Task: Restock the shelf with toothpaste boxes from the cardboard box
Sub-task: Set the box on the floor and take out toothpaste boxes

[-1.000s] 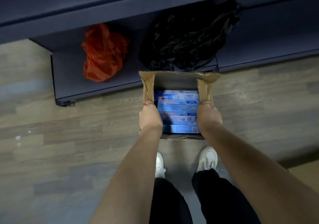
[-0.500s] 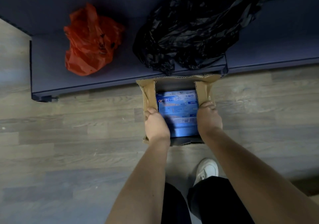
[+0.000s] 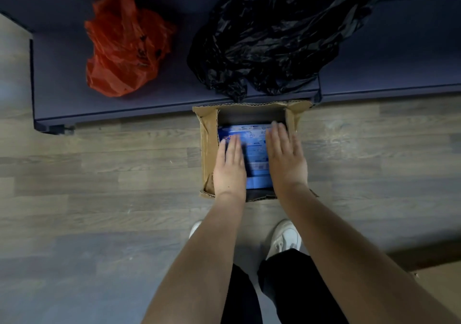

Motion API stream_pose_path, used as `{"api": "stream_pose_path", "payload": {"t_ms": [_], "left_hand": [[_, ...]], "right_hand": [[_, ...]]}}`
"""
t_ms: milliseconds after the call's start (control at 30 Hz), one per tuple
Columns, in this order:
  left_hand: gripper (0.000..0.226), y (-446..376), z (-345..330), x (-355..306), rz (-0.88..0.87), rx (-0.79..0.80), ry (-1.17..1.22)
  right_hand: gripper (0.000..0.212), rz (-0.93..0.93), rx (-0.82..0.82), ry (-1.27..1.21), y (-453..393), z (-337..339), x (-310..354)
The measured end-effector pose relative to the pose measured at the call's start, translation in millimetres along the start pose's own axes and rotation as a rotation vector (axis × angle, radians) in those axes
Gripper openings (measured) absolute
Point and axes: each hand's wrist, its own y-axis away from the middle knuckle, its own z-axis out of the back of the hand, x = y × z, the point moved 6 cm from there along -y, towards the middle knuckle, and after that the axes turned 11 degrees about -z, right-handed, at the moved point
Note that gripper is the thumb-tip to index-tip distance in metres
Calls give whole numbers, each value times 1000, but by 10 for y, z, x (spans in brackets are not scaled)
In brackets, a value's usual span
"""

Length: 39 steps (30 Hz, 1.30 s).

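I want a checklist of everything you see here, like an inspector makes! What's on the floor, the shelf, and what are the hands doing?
Surface: wood-look plank floor; dark bottom shelf along the top.
Job's things: open cardboard box on the floor against the shelf edge, blue toothpaste boxes inside.
Clutter: orange plastic bag and black plastic bag lying on the shelf.
Hands: left hand and right hand reach into the box, fingers straight, over the toothpaste boxes.
Cables: nothing seen.
Surroundings: white shoes and dark trousers below; brown cardboard corner at lower right.
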Motion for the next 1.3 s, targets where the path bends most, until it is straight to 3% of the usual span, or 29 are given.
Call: {"api": "stream_pose_path", "payload": {"t_ms": [100,167,267,533,700,867,1100,1200,1267,1300], "left_hand": [[55,116,-135,91,-35,251,-74],[54,232,-165,195,-8,331,-81],[54,392,-187,330,26,392,-110],[72,420,-241,365,66,450,-90],[86,210,-89,315,80,313,57],[81,-225,-70,87,-30,183,224],[66,-795,-539,113,-19,176,267],[68,-958,-642,44,-96,156,266],[69,-1008,-691,-29,-126,145,306],[69,-1015,-714,-54,-122,138,335]], "right_hand": [[60,173,79,203,128,-70,45],[54,157,216,263,219,-178,-26],[54,89,339,261,342,-249,-209],[60,60,425,274,354,-325,-253],[59,142,277,36,67,-135,-83],[63,212,216,-117,-217,-242,116],[69,170,162,-167,-765,-619,358],[56,191,196,-230,-891,-820,532],[47,131,-16,-269,-960,-830,624],[48,98,-40,-327,-952,-789,618]]}}
